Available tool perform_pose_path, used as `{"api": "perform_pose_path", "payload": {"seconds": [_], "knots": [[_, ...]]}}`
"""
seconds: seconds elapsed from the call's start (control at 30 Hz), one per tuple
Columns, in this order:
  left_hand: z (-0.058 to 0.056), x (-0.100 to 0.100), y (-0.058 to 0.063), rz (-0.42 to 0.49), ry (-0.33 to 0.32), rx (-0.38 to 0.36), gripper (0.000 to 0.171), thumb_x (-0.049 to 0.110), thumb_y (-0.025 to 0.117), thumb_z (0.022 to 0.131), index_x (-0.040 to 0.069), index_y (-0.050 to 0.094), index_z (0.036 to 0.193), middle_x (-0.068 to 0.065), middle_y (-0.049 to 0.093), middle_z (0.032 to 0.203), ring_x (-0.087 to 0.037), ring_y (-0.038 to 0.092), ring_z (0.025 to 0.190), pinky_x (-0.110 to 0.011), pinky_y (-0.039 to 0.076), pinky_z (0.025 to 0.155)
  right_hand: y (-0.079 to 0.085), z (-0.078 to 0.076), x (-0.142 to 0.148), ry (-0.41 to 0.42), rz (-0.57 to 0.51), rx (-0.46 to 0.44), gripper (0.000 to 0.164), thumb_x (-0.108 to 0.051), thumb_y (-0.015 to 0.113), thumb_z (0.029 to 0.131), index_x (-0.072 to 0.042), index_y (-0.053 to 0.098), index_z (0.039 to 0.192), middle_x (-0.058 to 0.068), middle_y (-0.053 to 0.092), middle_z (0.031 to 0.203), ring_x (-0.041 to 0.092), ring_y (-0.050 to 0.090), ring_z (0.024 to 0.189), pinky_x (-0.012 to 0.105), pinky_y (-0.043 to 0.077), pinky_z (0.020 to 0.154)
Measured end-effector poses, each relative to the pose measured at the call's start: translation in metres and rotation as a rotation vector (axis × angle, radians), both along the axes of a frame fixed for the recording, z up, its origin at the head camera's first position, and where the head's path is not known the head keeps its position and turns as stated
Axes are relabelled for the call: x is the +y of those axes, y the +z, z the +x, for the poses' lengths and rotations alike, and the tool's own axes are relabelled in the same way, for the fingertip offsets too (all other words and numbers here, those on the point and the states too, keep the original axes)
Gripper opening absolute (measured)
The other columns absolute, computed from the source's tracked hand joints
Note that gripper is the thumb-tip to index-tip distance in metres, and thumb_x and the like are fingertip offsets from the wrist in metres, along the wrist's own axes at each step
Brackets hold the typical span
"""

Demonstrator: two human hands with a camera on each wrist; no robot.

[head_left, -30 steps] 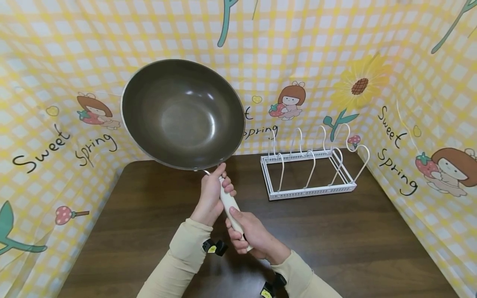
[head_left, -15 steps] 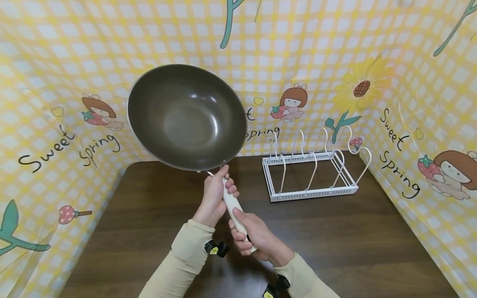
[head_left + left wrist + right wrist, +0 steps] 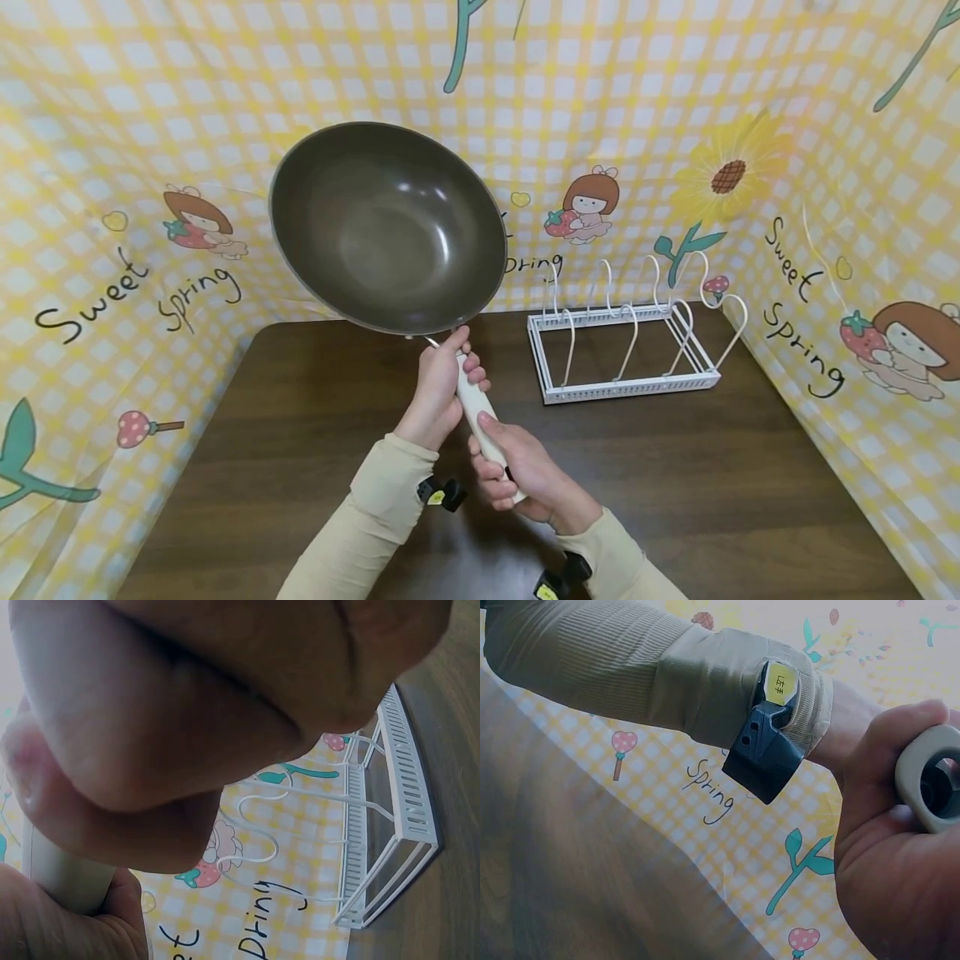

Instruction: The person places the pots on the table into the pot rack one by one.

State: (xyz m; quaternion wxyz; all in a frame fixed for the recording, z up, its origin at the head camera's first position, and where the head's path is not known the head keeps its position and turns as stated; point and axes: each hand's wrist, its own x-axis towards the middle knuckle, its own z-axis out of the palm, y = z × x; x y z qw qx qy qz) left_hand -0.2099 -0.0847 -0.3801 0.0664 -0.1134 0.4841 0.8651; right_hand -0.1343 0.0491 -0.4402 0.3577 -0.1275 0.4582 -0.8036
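A deep, dark-brown wok [image 3: 390, 229] is held up over the back of the table, tilted so its inside faces me. Its cream handle [image 3: 480, 421] slants down to the right. My left hand [image 3: 441, 387] grips the handle close to the pan, the thumb lying up toward the rim. Lower down, my right hand [image 3: 525, 471] wraps round the handle's end. In the left wrist view, curled fingers [image 3: 127, 825] hide most of the handle. The right wrist view shows the hollow handle end [image 3: 930, 780] inside the right hand's grip.
A white wire rack [image 3: 630, 385] with several curved dividers stands on the dark wooden table [image 3: 675, 500] at the back right. Yellow checked cloth [image 3: 480, 50] hangs behind and on both sides. Each sleeve carries a black wrist camera [image 3: 442, 493].
The wok and both hands have shifted a little to the right, and the wok has risen slightly in the last half second. Both hands keep their hold on the handle.
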Motion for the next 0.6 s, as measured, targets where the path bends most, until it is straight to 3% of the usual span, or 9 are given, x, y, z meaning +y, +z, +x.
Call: {"api": "perform_pose_path", "payload": {"seconds": [0.6], "knots": [[-0.005, 0.016, 0.008, -0.013, -0.027, 0.017, 0.027, 0.022, 0.052, 0.104, 0.010, 0.044, 0.082, 0.001, 0.037, 0.059, -0.011, 0.034, 0.046, -0.025, 0.036, 0.046, 0.005, -0.003, 0.013, -0.022, -0.004, 0.001, 0.046, -0.057, 0.045, 0.103, -0.013, 0.047, 0.092, -0.010, 0.036, 0.059, -0.001, 0.035, 0.039, 0.016, 0.029, 0.037]]}}
